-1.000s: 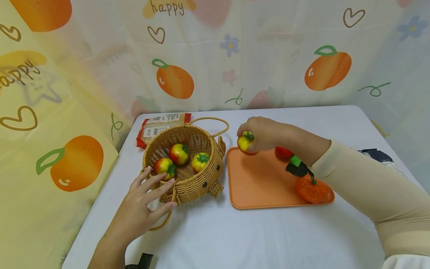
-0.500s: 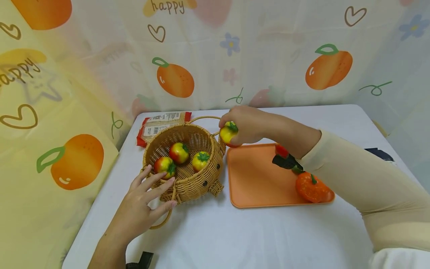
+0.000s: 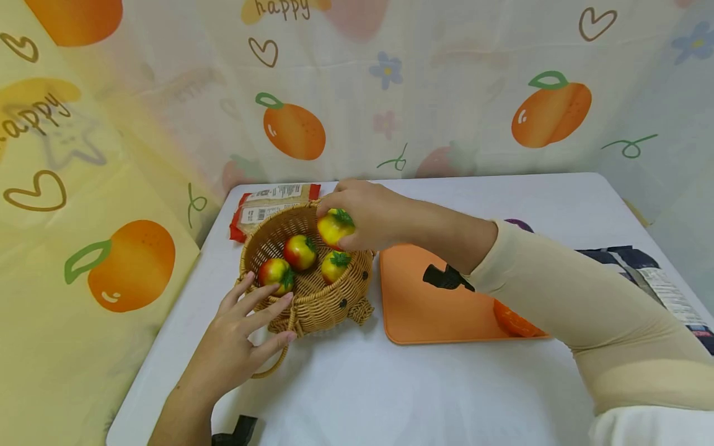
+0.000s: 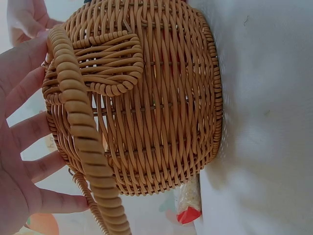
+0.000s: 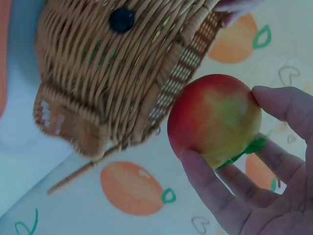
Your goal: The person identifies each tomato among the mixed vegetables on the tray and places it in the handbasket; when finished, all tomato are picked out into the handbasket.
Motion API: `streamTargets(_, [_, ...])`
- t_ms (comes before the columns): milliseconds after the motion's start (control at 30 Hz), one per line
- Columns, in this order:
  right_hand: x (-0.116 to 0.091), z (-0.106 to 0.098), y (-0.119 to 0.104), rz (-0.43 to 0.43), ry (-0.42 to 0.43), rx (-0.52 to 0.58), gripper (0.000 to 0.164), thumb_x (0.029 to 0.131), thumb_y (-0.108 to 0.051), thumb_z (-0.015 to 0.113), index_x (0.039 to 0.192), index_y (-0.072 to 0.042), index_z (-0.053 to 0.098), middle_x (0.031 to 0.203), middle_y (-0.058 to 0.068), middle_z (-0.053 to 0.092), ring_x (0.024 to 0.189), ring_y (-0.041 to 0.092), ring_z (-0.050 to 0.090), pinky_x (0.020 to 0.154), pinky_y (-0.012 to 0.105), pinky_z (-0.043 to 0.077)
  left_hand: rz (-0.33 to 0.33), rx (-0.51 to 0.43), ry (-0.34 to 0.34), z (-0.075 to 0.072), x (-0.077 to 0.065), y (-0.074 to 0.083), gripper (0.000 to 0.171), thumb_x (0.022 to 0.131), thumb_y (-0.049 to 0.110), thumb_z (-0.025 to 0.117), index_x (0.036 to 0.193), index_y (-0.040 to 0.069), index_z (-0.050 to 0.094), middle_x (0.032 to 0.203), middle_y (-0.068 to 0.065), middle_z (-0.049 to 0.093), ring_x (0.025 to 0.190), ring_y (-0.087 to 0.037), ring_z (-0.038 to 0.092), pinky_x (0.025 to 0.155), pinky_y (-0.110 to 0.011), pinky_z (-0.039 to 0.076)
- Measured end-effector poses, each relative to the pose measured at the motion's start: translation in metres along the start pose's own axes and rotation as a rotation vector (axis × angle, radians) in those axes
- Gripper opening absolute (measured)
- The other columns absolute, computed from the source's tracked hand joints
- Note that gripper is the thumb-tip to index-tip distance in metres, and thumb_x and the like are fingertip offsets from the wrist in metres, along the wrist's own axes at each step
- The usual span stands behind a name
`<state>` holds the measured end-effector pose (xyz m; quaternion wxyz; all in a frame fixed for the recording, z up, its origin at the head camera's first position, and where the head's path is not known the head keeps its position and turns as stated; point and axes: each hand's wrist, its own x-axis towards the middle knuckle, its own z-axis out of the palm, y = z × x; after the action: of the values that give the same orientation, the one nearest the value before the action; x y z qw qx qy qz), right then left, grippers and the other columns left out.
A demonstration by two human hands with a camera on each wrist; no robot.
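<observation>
A wicker basket (image 3: 318, 316) with a button eye and small woven ears stands left of the table's middle. Inside lie three round red-and-yellow fruits (image 3: 300, 252) with green leafy tops. Spread, nearly straight fingers of my left hand (image 3: 237, 337) rest on its near left rim; the left wrist view shows them beside the twisted handle (image 4: 80, 112). Over the basket's far right rim, my right hand (image 3: 370, 214) pinches another round red-and-yellow fruit (image 5: 215, 117) between thumb and fingers. The right wrist view shows this fruit apart from the wicker.
Right of the basket lies an orange tray (image 3: 435, 316). An orange pumpkin-like piece (image 3: 515, 321) on it is partly hidden by the right sleeve (image 3: 569, 297). Behind the basket is a red-ended packet (image 3: 273, 204). A dark printed packet (image 3: 647, 272) lies at the far right.
My right hand has carried the fruit leftward from above the tray, past the basket's ear, to over the basket's opening. My left hand has stayed at the rim.
</observation>
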<state>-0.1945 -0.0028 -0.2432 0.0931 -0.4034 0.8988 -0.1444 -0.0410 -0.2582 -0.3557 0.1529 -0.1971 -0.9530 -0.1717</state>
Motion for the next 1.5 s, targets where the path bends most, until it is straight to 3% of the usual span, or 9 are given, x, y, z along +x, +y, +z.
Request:
streamTargets(133, [0.01, 0.01, -0.008, -0.022, -0.047, -0.027, 0.049, 0.082, -0.03, 0.071, 0.128, -0.028, 0.055, 0.137, -0.001, 0.046, 0.125, 0.018, 0.045, 0.105, 0.036, 0.042, 0.003, -0.009, 0.001, -0.002, 0.0, 0.001, 0.06, 0.072, 0.036, 0.082, 0.128, 0.026, 0.062, 0.132, -0.007, 0.058, 0.139, -0.04, 0.03, 0.093, -0.068, 0.042])
streamTargets(367, [0.02, 0.027, -0.019, -0.041, -0.13, -0.051, 0.051, 0.083, -0.027, 0.071, 0.131, -0.026, 0.054, 0.127, 0.0, 0.048, 0.107, 0.014, 0.049, 0.094, 0.03, 0.046, -0.005, -0.021, -0.002, -0.002, 0.0, 0.002, 0.059, 0.072, 0.036, 0.082, 0.127, 0.026, 0.063, 0.132, -0.007, 0.059, 0.138, -0.041, 0.031, 0.094, -0.068, 0.04])
streamTargets(467, [0.021, 0.031, -0.021, -0.036, -0.152, -0.07, 0.053, 0.084, -0.028, 0.07, 0.134, -0.025, 0.053, 0.13, 0.001, 0.047, 0.108, 0.015, 0.049, 0.096, 0.03, 0.046, -0.001, -0.018, 0.0, -0.001, 0.0, 0.002, 0.059, 0.072, 0.037, 0.081, 0.127, 0.025, 0.063, 0.132, -0.006, 0.059, 0.137, -0.042, 0.031, 0.095, -0.068, 0.04])
streamTargets(900, [0.02, 0.033, -0.016, -0.04, -0.146, -0.076, 0.054, 0.084, -0.03, 0.071, 0.135, -0.027, 0.052, 0.136, -0.001, 0.047, 0.123, 0.017, 0.048, 0.103, 0.034, 0.044, 0.002, -0.01, 0.004, 0.0, -0.001, 0.0, 0.059, 0.072, 0.037, 0.082, 0.127, 0.026, 0.063, 0.132, -0.005, 0.059, 0.138, -0.041, 0.031, 0.093, -0.068, 0.042])
streamTargets(1200, [0.006, 0.021, 0.009, -0.01, -0.056, -0.017, 0.047, 0.085, -0.031, 0.069, 0.13, -0.026, 0.056, 0.131, -0.001, 0.051, 0.12, 0.015, 0.047, 0.101, 0.037, 0.044, 0.003, -0.017, 0.003, 0.0, 0.002, 0.001, 0.058, 0.073, 0.037, 0.081, 0.127, 0.025, 0.063, 0.133, -0.005, 0.058, 0.138, -0.042, 0.03, 0.094, -0.069, 0.04])
streamTargets(1500, [-0.014, 0.019, 0.044, 0.089, -0.042, -0.014, 0.045, 0.084, -0.031, 0.068, 0.127, -0.026, 0.058, 0.131, -0.002, 0.052, 0.122, 0.018, 0.046, 0.104, 0.039, 0.041, -0.023, -0.008, -0.01, 0.0, -0.001, 0.002, 0.059, 0.072, 0.038, 0.081, 0.127, 0.029, 0.062, 0.133, -0.003, 0.058, 0.14, -0.039, 0.029, 0.095, -0.069, 0.04])
